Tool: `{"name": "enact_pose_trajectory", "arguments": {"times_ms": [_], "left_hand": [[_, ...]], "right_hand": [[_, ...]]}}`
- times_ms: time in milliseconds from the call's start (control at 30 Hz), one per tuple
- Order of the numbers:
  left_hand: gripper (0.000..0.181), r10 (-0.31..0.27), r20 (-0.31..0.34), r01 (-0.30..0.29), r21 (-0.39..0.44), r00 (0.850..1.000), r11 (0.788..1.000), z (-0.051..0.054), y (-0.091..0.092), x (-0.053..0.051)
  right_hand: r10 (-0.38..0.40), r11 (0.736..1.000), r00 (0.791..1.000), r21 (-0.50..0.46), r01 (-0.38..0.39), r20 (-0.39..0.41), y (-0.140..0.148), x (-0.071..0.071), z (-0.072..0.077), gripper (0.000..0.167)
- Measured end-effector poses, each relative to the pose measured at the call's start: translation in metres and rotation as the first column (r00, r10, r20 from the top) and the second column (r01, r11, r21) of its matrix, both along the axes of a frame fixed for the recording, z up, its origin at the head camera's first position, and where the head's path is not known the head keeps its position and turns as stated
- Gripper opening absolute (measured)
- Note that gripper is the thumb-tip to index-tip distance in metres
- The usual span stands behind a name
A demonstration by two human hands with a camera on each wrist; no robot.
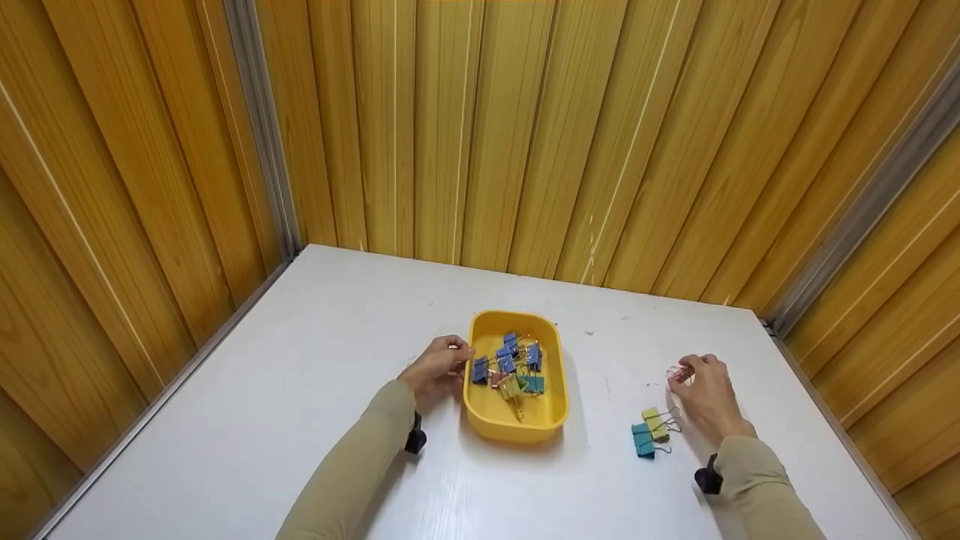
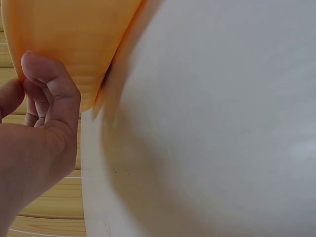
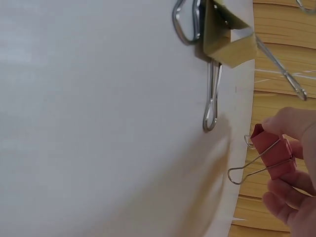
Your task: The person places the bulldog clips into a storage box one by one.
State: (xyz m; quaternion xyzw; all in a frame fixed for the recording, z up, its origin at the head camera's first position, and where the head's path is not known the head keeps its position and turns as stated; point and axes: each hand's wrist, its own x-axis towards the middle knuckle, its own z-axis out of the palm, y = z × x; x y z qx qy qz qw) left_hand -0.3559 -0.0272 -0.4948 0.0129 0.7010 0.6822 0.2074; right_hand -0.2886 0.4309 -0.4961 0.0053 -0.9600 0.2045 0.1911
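Note:
In the head view a yellow plastic bin (image 1: 551, 427) holds several binder clips, among them blue clips (image 1: 534, 356), a yellow-green clip (image 1: 511, 386) and a teal clip (image 1: 534, 385). My left hand (image 1: 439, 362) pinches the bin's left rim; the left wrist view shows curled fingers against its outer wall (image 2: 74, 29). On the right, my right hand (image 1: 706, 390) holds a red binder clip (image 3: 275, 153) between thumb and fingers, its wire handles sticking out. Near that hand, yellow clips (image 1: 655, 424) and a teal clip (image 1: 643, 441) lie on the table.
The white table (image 1: 360, 300) carries the bin near its middle. Wood-patterned panels (image 1: 480, 135) stand behind it and along both sides. A black wrist camera (image 1: 415, 436) is strapped at the left sleeve, another (image 1: 708, 477) at the right.

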Motion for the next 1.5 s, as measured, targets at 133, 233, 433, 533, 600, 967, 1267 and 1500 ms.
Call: {"name": "enact_pose_trajectory", "arguments": {"times_ms": [133, 233, 433, 533, 600, 967, 1267, 1500], "left_hand": [[0.010, 0.007, 0.023, -0.007, -0.006, 1.000, 1.000, 0.002, 0.000, 0.000], [0.011, 0.002, 0.027, -0.001, -0.005, 1.000, 1.000, 0.002, 0.001, 0.000], [0.011, 0.010, 0.056, -0.010, -0.001, 0.998, 1.000, 0.003, 0.001, 0.000], [0.011, 0.014, 0.072, -0.014, 0.005, 0.997, 1.000, 0.004, 0.000, 0.000], [0.011, 0.014, 0.072, -0.014, 0.005, 0.997, 1.000, 0.003, -0.001, 0.001], [0.011, 0.017, 0.047, -0.016, -0.007, 0.999, 1.000, 0.002, 0.001, 0.000], [0.011, 0.016, 0.063, -0.016, 0.002, 0.998, 1.000, 0.006, 0.000, 0.002], [0.011, -0.001, 0.050, 0.001, -0.014, 0.999, 1.000, 0.005, 0.000, 0.000]], "right_hand": [[-0.005, 0.999, 1.000, -0.044, 0.006, 0.016, -0.003, -0.002, 0.006, 0.040], [-0.010, 0.998, 1.000, -0.062, 0.011, 0.009, -0.006, -0.004, 0.010, 0.039], [0.003, 0.997, 1.000, -0.079, -0.004, -0.020, -0.013, -0.010, 0.018, 0.038], [0.009, 0.996, 1.000, -0.093, -0.011, -0.019, -0.017, -0.011, 0.022, 0.038], [0.021, 0.994, 1.000, -0.109, -0.023, -0.020, -0.020, -0.012, 0.025, 0.038], [0.062, 0.988, 0.995, -0.135, -0.072, -0.073, -0.038, -0.021, 0.039, 0.039], [0.110, 0.971, 0.987, -0.199, -0.131, -0.114, -0.061, -0.034, 0.052, 0.040], [0.137, 0.963, 0.985, -0.220, -0.158, -0.108, -0.074, -0.041, 0.063, 0.041]]}}
